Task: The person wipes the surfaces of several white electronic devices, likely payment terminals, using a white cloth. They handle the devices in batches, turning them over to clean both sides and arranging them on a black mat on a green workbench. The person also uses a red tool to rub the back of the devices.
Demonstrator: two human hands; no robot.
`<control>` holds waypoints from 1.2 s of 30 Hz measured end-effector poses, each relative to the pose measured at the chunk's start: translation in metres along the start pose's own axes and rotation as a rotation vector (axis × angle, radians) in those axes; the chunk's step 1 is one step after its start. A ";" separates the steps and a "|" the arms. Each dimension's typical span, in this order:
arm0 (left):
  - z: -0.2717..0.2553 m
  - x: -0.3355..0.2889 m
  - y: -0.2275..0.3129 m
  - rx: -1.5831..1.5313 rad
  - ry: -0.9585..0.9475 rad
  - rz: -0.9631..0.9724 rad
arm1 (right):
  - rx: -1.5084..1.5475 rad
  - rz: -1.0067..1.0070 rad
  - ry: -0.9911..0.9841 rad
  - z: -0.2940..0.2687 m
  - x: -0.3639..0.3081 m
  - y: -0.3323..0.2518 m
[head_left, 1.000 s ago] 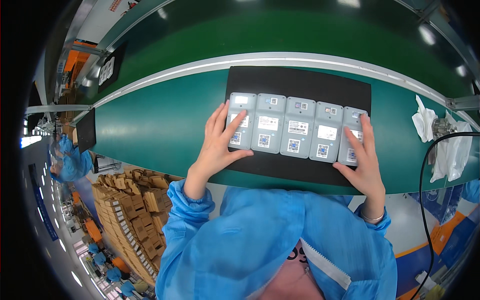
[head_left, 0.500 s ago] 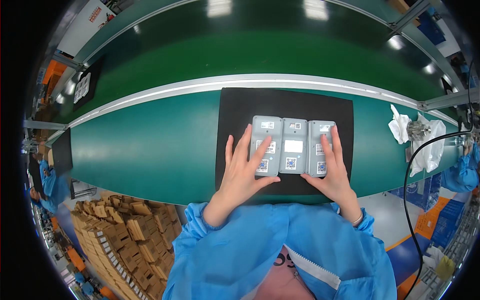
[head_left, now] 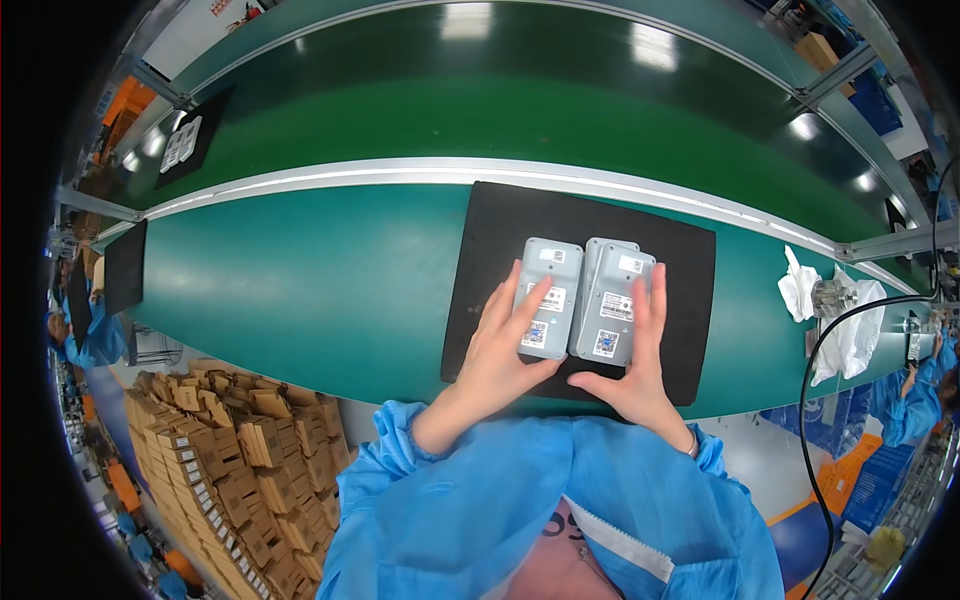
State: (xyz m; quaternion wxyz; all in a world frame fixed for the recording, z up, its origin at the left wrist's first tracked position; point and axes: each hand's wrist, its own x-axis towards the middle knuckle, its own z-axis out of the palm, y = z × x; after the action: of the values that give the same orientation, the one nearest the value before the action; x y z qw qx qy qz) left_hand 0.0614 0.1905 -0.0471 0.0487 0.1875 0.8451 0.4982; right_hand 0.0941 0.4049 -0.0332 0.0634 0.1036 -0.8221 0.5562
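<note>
On a black mat (head_left: 502,225) lie three grey handheld devices with labelled backs up. My left hand (head_left: 490,365) grips the left device (head_left: 553,316), fingers along its left side and thumb by its lower right corner. The right device (head_left: 609,322) lies over the middle device (head_left: 587,292), tilted slightly and hiding most of it. Around the right device's right side are the fingers of my right hand (head_left: 638,385), with the thumb near its lower left corner.
Beyond the green worktop (head_left: 290,280), a metal rail (head_left: 360,175) borders a darker green belt. White plastic bags (head_left: 850,330) and a black cable (head_left: 812,440) are at right. Stacked cardboard boxes (head_left: 240,480) stand lower left. Another person in blue (head_left: 905,405) works at far right.
The right device has moved left, from beside the middle device to over it, with my right hand. My left hand stays at the left device. The view has shifted slightly.
</note>
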 end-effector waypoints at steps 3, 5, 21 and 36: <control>-0.001 -0.005 -0.002 -0.459 0.054 -0.125 | 0.658 0.171 0.075 0.001 0.001 -0.003; 0.001 -0.011 -0.001 -0.576 0.093 -0.106 | 0.679 0.216 0.108 0.002 0.001 0.000; 0.004 0.025 0.023 0.234 -0.180 0.074 | -0.365 0.117 -0.277 -0.064 0.015 0.033; 0.024 0.025 0.009 -0.167 -0.206 0.528 | -0.026 -0.160 -0.133 -0.016 -0.020 0.048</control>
State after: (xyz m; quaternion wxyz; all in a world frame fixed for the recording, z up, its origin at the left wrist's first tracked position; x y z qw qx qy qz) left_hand 0.0472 0.2229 -0.0487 0.0180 0.4460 0.7138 0.5397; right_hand 0.1016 0.4395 -0.0751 0.0542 0.2050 -0.8208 0.5305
